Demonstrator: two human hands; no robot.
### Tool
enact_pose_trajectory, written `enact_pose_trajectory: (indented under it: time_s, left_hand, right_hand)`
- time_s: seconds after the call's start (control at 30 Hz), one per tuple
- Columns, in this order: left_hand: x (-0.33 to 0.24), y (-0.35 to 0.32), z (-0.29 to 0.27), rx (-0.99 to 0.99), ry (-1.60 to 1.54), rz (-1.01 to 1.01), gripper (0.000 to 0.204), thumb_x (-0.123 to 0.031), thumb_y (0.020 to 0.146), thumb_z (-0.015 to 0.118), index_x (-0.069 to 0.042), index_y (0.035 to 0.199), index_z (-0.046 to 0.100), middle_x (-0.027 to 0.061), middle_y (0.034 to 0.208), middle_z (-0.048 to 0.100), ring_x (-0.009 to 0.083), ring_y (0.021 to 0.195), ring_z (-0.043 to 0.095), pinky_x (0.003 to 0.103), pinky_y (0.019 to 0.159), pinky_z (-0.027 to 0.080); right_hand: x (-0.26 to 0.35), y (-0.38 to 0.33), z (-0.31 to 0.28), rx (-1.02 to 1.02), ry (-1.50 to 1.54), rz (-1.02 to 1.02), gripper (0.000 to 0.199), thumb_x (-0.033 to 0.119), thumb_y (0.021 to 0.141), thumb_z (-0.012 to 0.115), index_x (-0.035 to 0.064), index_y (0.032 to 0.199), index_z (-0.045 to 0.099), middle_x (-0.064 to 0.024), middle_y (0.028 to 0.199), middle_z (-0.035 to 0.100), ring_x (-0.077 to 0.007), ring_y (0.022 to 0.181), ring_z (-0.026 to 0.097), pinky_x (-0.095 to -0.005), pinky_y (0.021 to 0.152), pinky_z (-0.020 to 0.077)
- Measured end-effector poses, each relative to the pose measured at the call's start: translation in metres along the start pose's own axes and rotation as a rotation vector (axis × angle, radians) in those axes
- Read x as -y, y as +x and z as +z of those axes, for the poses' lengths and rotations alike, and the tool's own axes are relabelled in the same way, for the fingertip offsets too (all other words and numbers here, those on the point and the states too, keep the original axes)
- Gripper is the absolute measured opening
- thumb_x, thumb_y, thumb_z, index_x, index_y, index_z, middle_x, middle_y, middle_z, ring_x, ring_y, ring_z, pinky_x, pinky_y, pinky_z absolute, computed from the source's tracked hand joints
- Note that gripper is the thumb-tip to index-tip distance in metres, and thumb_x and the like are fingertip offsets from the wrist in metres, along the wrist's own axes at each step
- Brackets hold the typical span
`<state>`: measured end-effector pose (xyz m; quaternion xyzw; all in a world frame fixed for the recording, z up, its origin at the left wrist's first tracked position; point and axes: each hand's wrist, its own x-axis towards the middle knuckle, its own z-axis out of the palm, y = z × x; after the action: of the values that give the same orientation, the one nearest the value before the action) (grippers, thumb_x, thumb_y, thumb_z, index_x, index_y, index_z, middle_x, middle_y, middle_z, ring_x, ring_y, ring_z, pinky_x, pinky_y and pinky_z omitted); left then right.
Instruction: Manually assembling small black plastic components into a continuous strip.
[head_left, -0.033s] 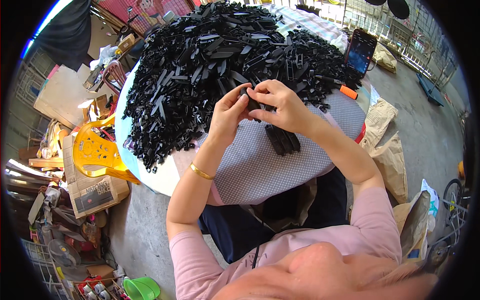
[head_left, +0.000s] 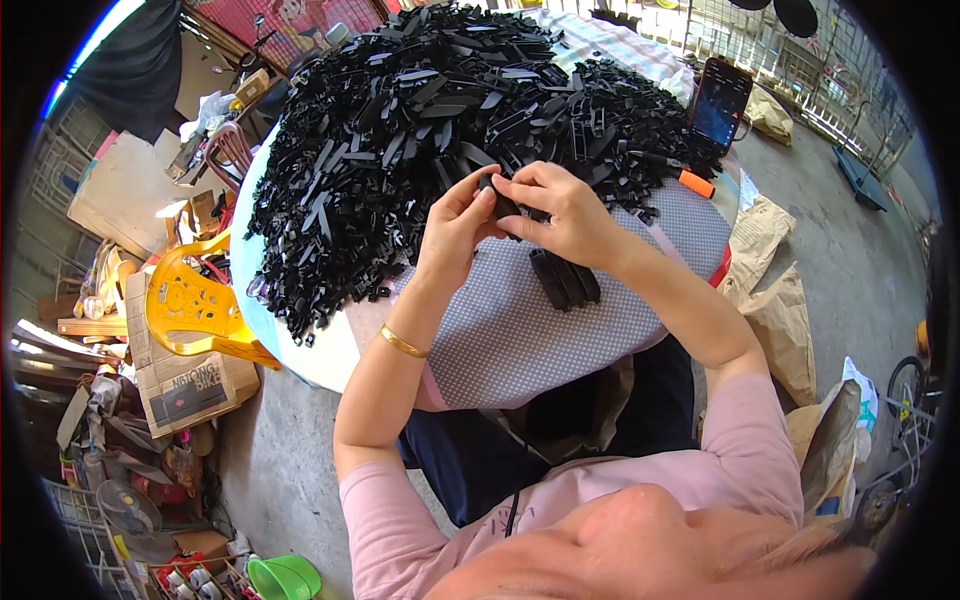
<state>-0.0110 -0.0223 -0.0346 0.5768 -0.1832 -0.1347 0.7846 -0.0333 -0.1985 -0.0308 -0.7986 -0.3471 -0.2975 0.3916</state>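
Nearest us, our pink sleeves come in from the lower edge and both forearms rise over the bench (head_left: 520, 350), whose near rim curves across our lap under a grey dotted cloth (head_left: 500, 330). That cloth is the only open room: a bare strip between our wrists and the rim, with concrete floor dropping away to left and right. On it, just under the right wrist, lies a small stack (head_left: 565, 278) of black pieces set side by side. Our left hand (head_left: 455, 235), a gold bangle (head_left: 403, 343) on its forearm, is raised with the fingers curled and the thumb pressed forward; our right hand (head_left: 560, 215) meets it from the other side, fingers bent down. Both hands pinch tightly on one black part (head_left: 500, 200), held between the fingertips above the cloth, just in front of the pile (head_left: 440, 120). That pile of black plastic strips fills the bench's far half and spills to its left rim, leaving no free way there. Beyond it stand a phone (head_left: 720, 105) and an orange cutter (head_left: 697, 184) at the right; a yellow chair (head_left: 195, 305) sits off the left edge. Against the earlier frame, hands, part and stack sit in the same places; nothing has visibly moved.
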Motion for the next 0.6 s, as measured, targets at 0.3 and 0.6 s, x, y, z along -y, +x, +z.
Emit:
enact_pose_trajectory:
  time_s: [0.3,0.6]
  left_hand:
    - [0.018,0.012,-0.015,-0.23,1.06,0.455,0.033,-0.016,0.084,0.06,-0.003,0.114,0.055,0.0131,0.098,0.055,0.0238,0.086,0.052,0.033,0.076,0.046]
    - [0.021,0.009,-0.027,-0.361,1.644,0.288,0.036,-0.019,0.076,0.065,-0.006,0.109,0.059,0.0129,0.101,0.056,0.0301,0.099,0.05,0.041,0.081,0.042]
  right_hand:
    - [0.016,-0.019,-0.045,0.078,-0.179,0.308,0.045,0.008,0.07,0.063,0.0041,0.114,0.057,-0.0088,0.075,0.055,-0.0162,0.057,0.053,-0.0275,0.054,0.0449]
    - [0.016,-0.064,-0.061,0.278,-0.271,0.405,0.036,0.011,0.071,0.062,0.0018,0.106,0.059,-0.0121,0.074,0.055,-0.0244,0.063,0.056,-0.034,0.06,0.0457]
